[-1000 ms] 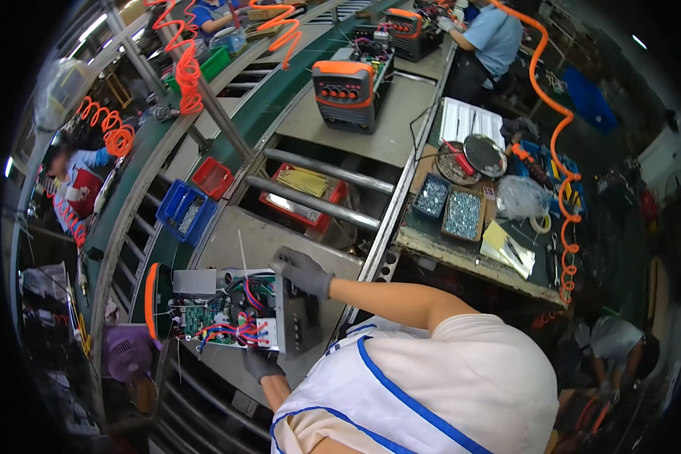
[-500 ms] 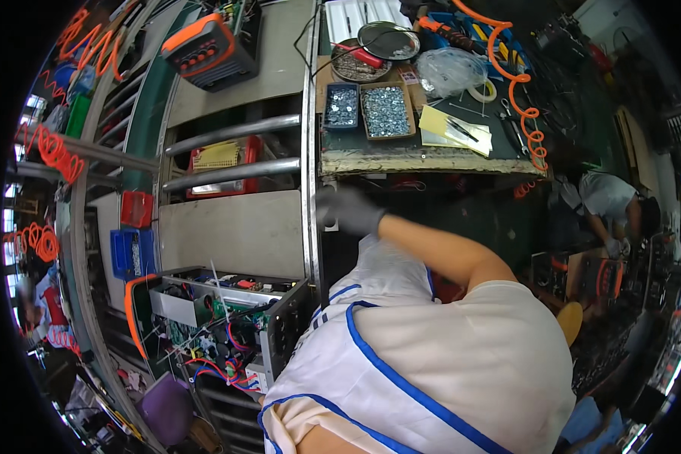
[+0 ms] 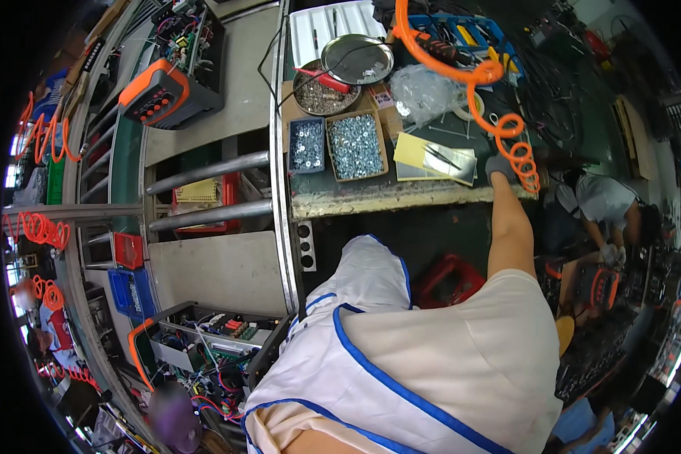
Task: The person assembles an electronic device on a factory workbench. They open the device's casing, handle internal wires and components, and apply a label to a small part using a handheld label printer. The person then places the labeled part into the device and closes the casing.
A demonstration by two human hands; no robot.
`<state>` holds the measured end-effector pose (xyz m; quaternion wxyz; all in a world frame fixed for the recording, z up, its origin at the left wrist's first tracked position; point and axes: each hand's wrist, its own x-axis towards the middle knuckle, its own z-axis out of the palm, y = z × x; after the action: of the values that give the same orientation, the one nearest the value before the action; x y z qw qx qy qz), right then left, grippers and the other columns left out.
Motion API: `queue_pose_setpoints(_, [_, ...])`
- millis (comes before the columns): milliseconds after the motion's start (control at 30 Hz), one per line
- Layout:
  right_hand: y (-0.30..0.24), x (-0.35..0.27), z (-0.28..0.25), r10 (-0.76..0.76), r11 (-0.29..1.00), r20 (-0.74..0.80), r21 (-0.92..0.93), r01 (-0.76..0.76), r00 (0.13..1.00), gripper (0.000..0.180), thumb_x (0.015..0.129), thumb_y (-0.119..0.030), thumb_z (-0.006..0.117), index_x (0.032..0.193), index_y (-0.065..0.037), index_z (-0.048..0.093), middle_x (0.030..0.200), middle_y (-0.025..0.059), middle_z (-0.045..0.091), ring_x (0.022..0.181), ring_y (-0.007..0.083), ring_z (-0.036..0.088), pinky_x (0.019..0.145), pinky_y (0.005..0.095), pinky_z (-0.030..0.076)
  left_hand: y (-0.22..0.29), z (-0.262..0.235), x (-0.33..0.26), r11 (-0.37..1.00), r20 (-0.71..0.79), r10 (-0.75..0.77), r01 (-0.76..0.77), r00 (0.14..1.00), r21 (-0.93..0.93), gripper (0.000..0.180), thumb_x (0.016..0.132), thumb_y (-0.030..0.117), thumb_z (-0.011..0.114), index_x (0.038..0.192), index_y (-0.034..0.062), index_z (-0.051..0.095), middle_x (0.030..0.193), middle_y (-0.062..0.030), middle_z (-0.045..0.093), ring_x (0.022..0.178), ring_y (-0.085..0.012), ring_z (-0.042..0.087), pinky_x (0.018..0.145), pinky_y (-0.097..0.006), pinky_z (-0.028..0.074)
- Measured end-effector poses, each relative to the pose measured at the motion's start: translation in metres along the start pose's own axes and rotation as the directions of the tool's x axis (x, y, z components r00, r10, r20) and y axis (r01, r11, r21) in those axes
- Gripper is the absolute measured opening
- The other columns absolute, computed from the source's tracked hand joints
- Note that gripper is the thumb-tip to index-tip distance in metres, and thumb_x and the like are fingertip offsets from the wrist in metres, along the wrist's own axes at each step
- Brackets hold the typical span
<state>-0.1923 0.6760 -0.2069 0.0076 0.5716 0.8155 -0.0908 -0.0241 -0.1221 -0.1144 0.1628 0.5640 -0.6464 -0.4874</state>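
Note:
My right hand [image 3: 498, 166], in a dark grey glove, is at the front edge of the workbench [image 3: 401, 198], on its right side. Close by hangs a coiled orange air hose [image 3: 509, 125]. Just left of the hand lie yellow and pale cards [image 3: 434, 159] with dark tweezers on them. The fingers are too small and foreshortened to read. Of my left arm [image 3: 310, 440] only a part shows at the lower edge, and its hand is out of sight. An opened machine [image 3: 204, 344] with circuit boards, wires and an orange front stands on the conveyor at my left.
A blue bin [image 3: 307, 144] and a cardboard box [image 3: 356, 145] hold small metal parts. Behind them are round metal trays [image 3: 357, 59] and a plastic bag [image 3: 424, 92]. Another orange-fronted machine [image 3: 170, 91] sits farther up the conveyor. A co-worker [image 3: 609, 200] bends over at the right.
My right hand has swung from beside the conveyor rail to the right, up to the bench's edge by the hose. The whole view has shifted, and the bench appears nearer.

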Motion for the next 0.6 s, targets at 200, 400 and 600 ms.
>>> queue_pose_setpoints(200, [-0.004,0.021,0.025,-0.036,0.998,0.094,-0.056,0.042,0.995,0.032,0.084,-0.022,0.049,0.11,-0.006,0.056,0.11,0.0185,0.057,0.103,0.0389,0.052,0.085,0.0469,0.043,0.002,0.011,-0.014,0.999,-0.006,0.003,-0.003,1.0,0.043,0.032,0.083,0.014,0.054,0.113,0.0017,0.054,0.101,-0.009,0.06,0.09,-0.0199,0.058,0.078,-0.031,0.047])
queue_pose_setpoints(400, [0.009,-0.024,0.004,-0.275,0.936,-0.245,0.154,0.318,0.93,0.033,0.083,-0.023,0.05,0.111,-0.005,0.053,0.108,0.0196,0.055,0.1,0.0401,0.05,0.084,0.048,0.041,0.01,0.021,-0.007,0.998,0.048,0.031,-0.034,0.998,0.06,0.032,0.082,0.012,0.055,0.113,0.0008,0.054,0.101,-0.0089,0.06,0.09,-0.0194,0.057,0.079,-0.031,0.047])
queue_pose_setpoints(600, [-0.022,-0.184,-0.079,-0.434,0.723,-0.237,0.484,0.492,0.869,0.028,0.076,-0.016,0.061,0.1,-0.003,0.055,0.076,0.01,0.053,0.072,0.0262,0.054,0.063,0.0385,0.043,0.011,-0.013,0.013,0.998,0.073,0.046,-0.049,0.996,0.037,0.033,0.082,0.011,0.055,0.113,-0.0001,0.053,0.1,-0.0088,0.06,0.09,-0.0189,0.057,0.079,-0.03,0.046])
